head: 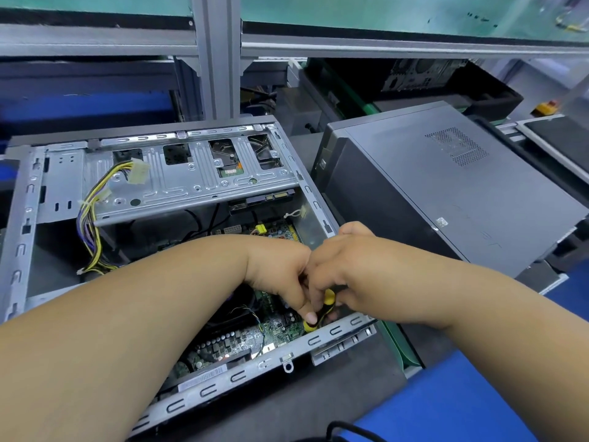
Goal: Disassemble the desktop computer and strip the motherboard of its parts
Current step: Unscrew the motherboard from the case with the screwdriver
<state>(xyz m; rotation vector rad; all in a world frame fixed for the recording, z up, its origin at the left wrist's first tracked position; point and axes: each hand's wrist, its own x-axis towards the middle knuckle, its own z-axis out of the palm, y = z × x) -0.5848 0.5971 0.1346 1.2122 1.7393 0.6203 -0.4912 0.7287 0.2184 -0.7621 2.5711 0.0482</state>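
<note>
Inside the open grey sheet-metal desktop computer case [19,250], lying on its side on the bench, both hands work at the near right corner of the green printed motherboard [277,330]. The right hand [344,275] is clenched around the yellow-and-black handle of a screwdriver [322,311], which stands nearly upright with its tip hidden behind the case's near rail. The left hand [280,275] pinches the lower part of the same handle between curled fingers, steadying it. The fastener itself is not visible.

Assessment: the step in hand appears to be the release of a motherboard mounting screw near the case edge. To do it well, the driver should stay square to the screw head, with firm downward pressure from the right hand while the left guides the shaft, so that the tip does not slip onto neighbouring components. The thin fan wires [255,317] lie close by and should be kept out of the tool's path.

The yellow, black and purple bundle of power cables [89,224] hangs loose at the left of the case, under the silver drive cage [197,177]. A second, closed dark grey computer tower [446,186] lies just beside the case on the right.
</note>
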